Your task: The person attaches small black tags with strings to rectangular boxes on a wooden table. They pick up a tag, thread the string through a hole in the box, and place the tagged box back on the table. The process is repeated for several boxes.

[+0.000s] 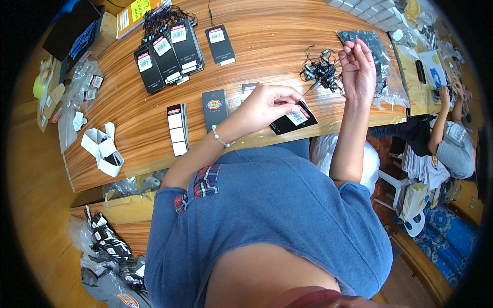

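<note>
My left hand (269, 105), with a beaded bracelet at the wrist, pinches a black hang tag (308, 122) with a white barcode label near the table's front edge. A thin dark string runs from the tag's upper end toward a tangle of black strings (319, 71) with small clasps. Raised at the right is my right hand (358, 72), palm up, its fingers curled and the tips pressed together; anything between them is too small to make out. Partly behind my left hand lie another tag (249, 88) and a dark grey tag stack (214, 109).
Strung black tags (185, 51) lie stacked at the back left, beside a single tag (221, 45). A narrow label stack (177, 131) and a white strip roll (102, 151) sit farther left. At right are a clear plastic bag (387, 77) and another person (454, 149).
</note>
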The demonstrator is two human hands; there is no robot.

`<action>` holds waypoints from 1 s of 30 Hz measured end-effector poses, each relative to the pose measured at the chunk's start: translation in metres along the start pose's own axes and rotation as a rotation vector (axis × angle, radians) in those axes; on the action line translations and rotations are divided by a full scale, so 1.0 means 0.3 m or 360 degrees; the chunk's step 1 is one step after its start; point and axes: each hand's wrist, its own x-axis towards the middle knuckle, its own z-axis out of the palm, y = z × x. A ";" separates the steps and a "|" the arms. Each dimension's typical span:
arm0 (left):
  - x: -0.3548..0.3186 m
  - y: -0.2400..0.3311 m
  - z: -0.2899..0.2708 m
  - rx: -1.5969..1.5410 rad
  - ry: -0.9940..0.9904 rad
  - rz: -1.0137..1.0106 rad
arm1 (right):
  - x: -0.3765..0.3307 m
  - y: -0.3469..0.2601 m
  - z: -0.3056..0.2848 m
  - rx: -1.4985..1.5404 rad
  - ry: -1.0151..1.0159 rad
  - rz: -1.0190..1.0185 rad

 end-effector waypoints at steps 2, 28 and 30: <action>-0.006 0.006 0.000 -0.0025 0.0094 0.0030 | -0.013 -0.007 0.016 0.0087 -0.0151 -0.0026; -0.005 0.075 -0.061 -0.0158 0.0933 0.0516 | -0.266 0.128 0.248 -0.1327 -0.0581 -0.0450; -0.005 0.075 -0.057 -0.0165 0.0938 0.0522 | -0.268 0.130 0.252 -0.1328 -0.0580 -0.0440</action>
